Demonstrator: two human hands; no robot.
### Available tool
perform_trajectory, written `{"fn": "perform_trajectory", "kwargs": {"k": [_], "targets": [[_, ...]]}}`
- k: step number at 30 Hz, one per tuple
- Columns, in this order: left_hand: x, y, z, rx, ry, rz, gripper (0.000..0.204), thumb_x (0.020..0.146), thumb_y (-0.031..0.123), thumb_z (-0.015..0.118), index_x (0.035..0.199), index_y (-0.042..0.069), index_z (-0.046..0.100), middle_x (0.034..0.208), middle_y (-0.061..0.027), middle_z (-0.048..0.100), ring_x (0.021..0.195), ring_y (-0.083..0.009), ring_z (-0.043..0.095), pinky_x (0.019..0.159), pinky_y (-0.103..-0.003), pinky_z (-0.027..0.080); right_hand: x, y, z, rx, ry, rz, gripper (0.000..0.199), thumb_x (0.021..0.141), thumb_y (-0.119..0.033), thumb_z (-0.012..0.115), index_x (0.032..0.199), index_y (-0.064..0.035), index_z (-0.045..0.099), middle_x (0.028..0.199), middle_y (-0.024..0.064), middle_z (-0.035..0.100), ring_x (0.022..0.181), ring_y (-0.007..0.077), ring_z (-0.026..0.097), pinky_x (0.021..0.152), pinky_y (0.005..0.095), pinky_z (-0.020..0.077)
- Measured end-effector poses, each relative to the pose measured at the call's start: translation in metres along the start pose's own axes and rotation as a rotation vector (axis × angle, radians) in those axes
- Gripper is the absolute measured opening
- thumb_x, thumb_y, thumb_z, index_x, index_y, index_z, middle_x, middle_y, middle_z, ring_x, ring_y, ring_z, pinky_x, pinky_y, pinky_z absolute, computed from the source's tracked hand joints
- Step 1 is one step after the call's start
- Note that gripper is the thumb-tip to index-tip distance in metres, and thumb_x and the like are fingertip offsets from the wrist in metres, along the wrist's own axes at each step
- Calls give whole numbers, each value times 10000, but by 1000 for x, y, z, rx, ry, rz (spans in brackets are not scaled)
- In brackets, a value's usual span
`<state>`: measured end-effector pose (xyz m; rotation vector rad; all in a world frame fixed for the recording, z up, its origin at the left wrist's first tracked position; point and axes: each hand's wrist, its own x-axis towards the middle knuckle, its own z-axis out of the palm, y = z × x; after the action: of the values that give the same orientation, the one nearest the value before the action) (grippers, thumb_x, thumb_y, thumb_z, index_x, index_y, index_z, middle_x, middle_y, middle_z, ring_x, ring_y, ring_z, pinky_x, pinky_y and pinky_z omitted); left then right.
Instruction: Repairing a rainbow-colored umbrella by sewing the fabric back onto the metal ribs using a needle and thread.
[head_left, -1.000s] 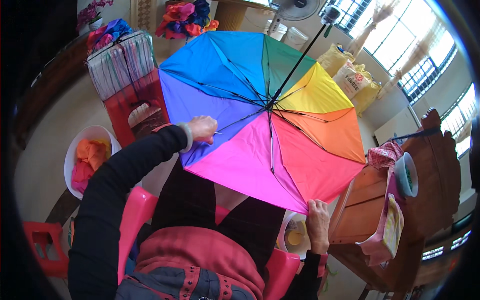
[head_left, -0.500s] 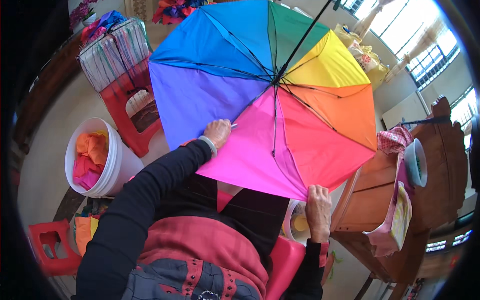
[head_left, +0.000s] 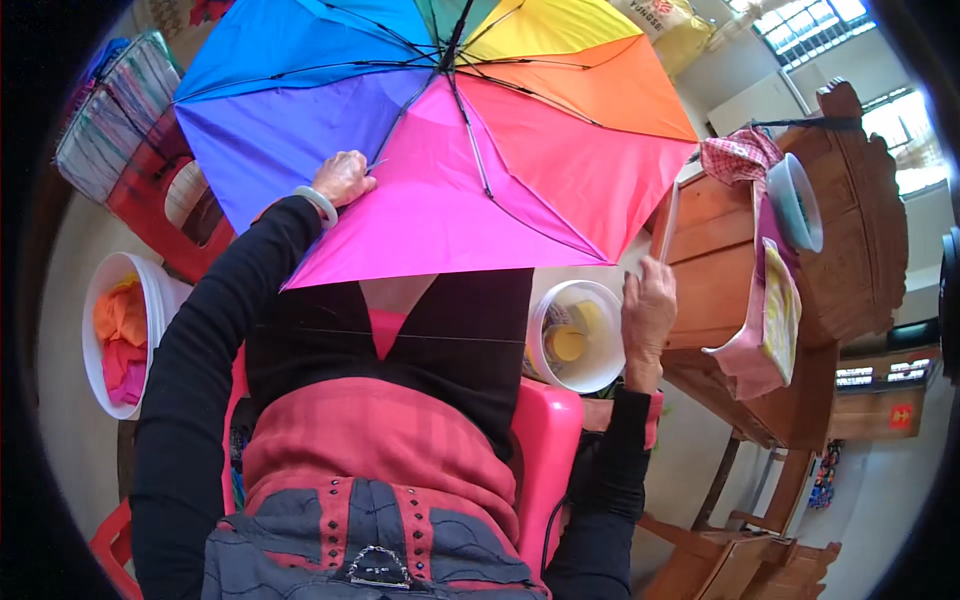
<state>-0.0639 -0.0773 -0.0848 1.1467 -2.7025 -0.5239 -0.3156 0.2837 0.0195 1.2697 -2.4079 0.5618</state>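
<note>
- The right hand, earlier gripping the umbrella at its corner, is now off it, fingers curled; I cannot tell whether they hold anything.
- Left fingers pinch a thin needle-like piece.
- The umbrella lies inside-up above the knees.
- Pale floor; wooden furniture rightward.
- Smooth rainbow cloth, slim ribs.

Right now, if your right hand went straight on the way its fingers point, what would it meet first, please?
My right hand would probably meet the red panel of the rainbow-coloured umbrella first, though one view leaves the depth unclear.
</note>
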Motion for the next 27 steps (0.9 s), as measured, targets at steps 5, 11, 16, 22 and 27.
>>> {"fn": "perform_trajectory", "kwargs": {"k": [5, 11, 16, 22, 27], "targets": [[-4, -7, -6, -22, 54, 12, 307, 699, 271, 588, 692, -34, 611, 746, -224, 601, 699, -353, 601, 644, -420, 468, -31, 1, 25, 412, -348, 172, 95, 770, -109, 568, 809, -28, 599, 780, 155, 595, 697, 306, 593, 618, 358, 461], [2, 4, -8, -359, -156, -44, 305, 784, 229, 516, 711, -54, 601, 588, -174, 589, 519, -226, 597, 517, -355, 476, -28, -82, 12, 601, -612, -218, 89, 756, -71, 593, 809, -3, 612, 739, 126, 589, 644, 238, 587, 570, 301, 461], [-14, 18, -45, -234, -187, -21, 288, 815, 199, 473, 751, -52, 597, 638, -166, 602, 550, -211, 606, 532, -349, 482, -19, -155, 26, 774, -885, -475, 113, 745, -69, 595, 839, -9, 611, 775, 145, 598, 662, 244, 597, 569, 305, 460], [-59, 58, -129, -313, 271, 265, 228, 853, 202, 501, 840, -2, 601, 673, -118, 603, 625, -163, 581, 591, -296, 463, -42, -199, 59, 611, -801, -722, 134, 739, -73, 589, 853, -4, 603, 761, 156, 593, 650, 255, 592, 576, 305, 463], [-139, 104, -184, -756, 69, 502, 227, 843, 183, 571, 925, -27, 587, 723, -74, 596, 661, -114, 556, 625, -255, 467, -31, -202, 43, 732, -1170, -575, 146, 758, -83, 601, 863, 18, 592, 681, 96, 579, 567, 167, 561, 519, 264, 448]]}}
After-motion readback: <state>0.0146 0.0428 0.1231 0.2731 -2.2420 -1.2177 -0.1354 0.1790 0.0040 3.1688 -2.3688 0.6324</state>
